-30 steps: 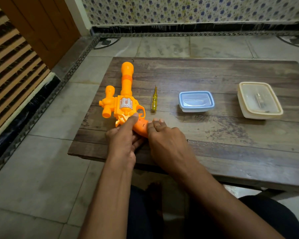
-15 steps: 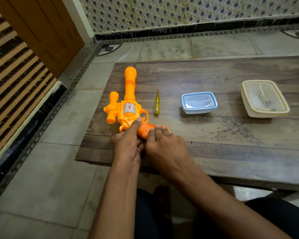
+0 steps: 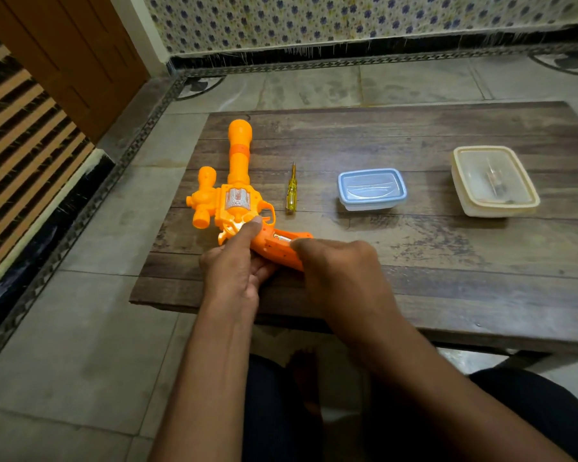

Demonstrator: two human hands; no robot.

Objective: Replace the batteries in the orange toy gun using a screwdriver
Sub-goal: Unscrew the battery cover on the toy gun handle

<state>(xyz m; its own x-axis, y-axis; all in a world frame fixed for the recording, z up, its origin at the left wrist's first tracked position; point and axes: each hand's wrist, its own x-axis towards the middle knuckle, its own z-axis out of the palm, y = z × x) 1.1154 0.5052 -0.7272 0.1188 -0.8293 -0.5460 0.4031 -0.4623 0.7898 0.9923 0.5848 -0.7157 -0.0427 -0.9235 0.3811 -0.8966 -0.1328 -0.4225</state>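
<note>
My left hand grips the toy gun near the tabletop's left edge; right hand fingertips pinch a battery in its open handle, which I judge needs seating next.

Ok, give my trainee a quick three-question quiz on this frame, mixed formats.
1. True or false: the screwdriver is in the person's right hand.
2. Which container stands nearer the screwdriver: A) the blue-lidded container, B) the cream container?
3. Fill in: the left hand grips the orange toy gun at its ____.

Key:
1. False; it lies on the wooden table, beside the gun, untouched.
2. A.
3. Handle; the right hand's fingertips are at the handle's open compartment.
</note>
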